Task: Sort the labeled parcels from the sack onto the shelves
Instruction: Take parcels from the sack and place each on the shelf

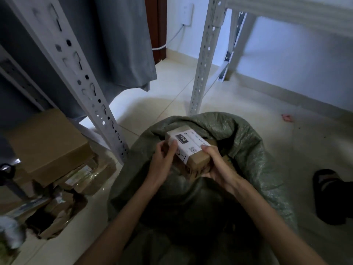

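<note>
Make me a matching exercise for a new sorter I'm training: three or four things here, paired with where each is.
Things:
1. labelled parcel
2. green sack
3. black sandal
4. large cardboard box

Places:
A. on the floor at far right
B. low on the left, beside the rack upright
C. held in both hands
D. open on the floor, centre

Pairs: 1-C, 2-D, 3-A, 4-B

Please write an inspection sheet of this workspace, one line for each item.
Surface: pale tiled floor.
Job's things: brown labeled parcel held above the open green sack.
Clutter: cardboard boxes piled at left; black sandal at right; red scrap.
Hands: left hand and right hand both grip the parcel.
Cables: white cable running from a wall box.
Surroundings: grey perforated shelf posts, hanging grey cloth.
</note>
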